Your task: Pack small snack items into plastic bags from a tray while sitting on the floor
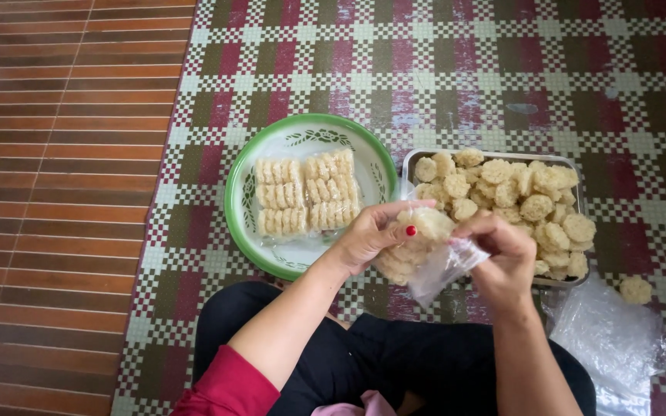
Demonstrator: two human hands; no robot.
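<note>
left hand (368, 235) and right hand (502, 266) both grip a clear plastic bag (433, 266) of round rice crackers (425, 223) — held just in front of the metal tray (495, 156), with the green-rimmed plate (240, 169) of packed crackers left of that tray.

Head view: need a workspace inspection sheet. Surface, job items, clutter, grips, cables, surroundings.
Surface: checked woven mat, red, green and white, laid on a brown slatted floor.
Job's things: clear plastic bag partly filled with round puffed rice cakes; metal tray heaped with loose cakes; green-rimmed plate holding two filled packs.
Clutter: one stray cake on the mat; spare clear bags right of the tray.
Grips: left hand holds a cake at the bag's mouth; right hand pinches the bag's edge.
Cables: nothing seen.
Surroundings: the person sits cross-legged, dark trousers, red sleeve.
</note>
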